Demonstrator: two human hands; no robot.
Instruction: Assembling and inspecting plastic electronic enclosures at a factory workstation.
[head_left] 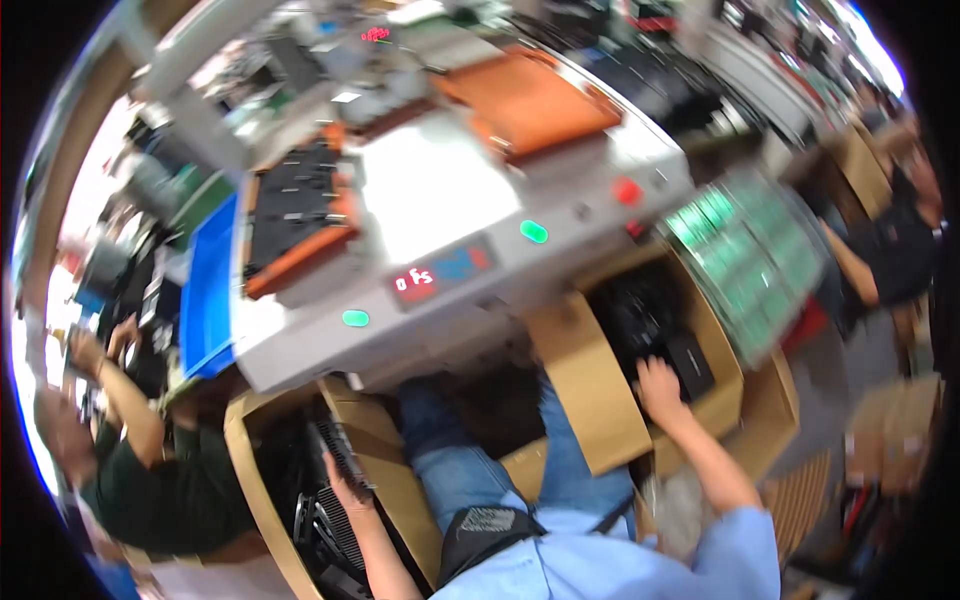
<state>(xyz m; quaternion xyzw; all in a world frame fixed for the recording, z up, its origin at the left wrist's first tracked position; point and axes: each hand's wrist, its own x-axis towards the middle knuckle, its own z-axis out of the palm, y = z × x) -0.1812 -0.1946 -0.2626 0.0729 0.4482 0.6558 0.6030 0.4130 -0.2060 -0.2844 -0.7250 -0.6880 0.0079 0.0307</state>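
Black ribbed casing, the slotted part (338, 448) at lower left of the frame, stands tilted in our left hand (346, 490), whose fingers appear closed along its edge. Our right hand (660, 388), right of centre, touches a black rectangular box (690, 365); blur and the overlap of fingers prevent us from telling whether it is clamped or merely resting. Both parts lie within the mouths of cardboard cartons, the left carton (240, 440) and the right carton (722, 405). We judge that a one-edge hold could let the slotted part slip onto the black parts (325, 525) beneath, scuffing both. A hasty lift on the right could catch the wrist or box on the raised cardboard flap (590, 385). Farther out, the grey machine's front edge (460, 310) crosses the frame above both cartons and limits upward reach; its red button (627, 190) and green buttons (534, 232) might be knocked by a wide swing. We find the freest room over the carton mouths, and between the two orange fixtures (540, 100) at upper centre.
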